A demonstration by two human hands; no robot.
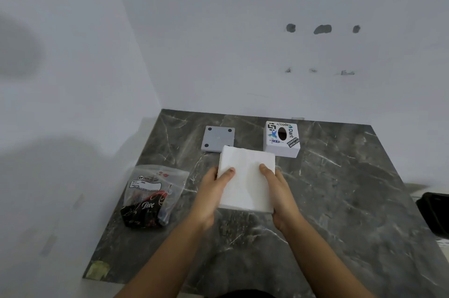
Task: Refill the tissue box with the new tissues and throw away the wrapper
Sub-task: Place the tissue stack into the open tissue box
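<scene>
Both thumbs lie flat on top of the stack of tissues (pixel 246 180), and the remaining fingers curl under and around its side edges, so the left hand (pixel 211 194) and right hand (pixel 279 194) together clamp the bare white block from either side, just above the dark marble counter (pixel 340 200). The stack's long axis runs away from the body, its far edge overlapping the near corner of the grey base plate (pixel 217 137), which lies flat with its four dark feet up. The tissue box (pixel 281 138), a white cube covered in stickers, stands beyond and to the right of the stack, oval slot facing up, close to the far right corner of the tissues; the right hand is the nearer one. By my reading, the box must be turned open-side up before the stack can go in. The wrapper (pixel 151 197), a crumpled clear and dark plastic bag, lies well apart to the left, nearer the left hand, not yet thrown away.
</scene>
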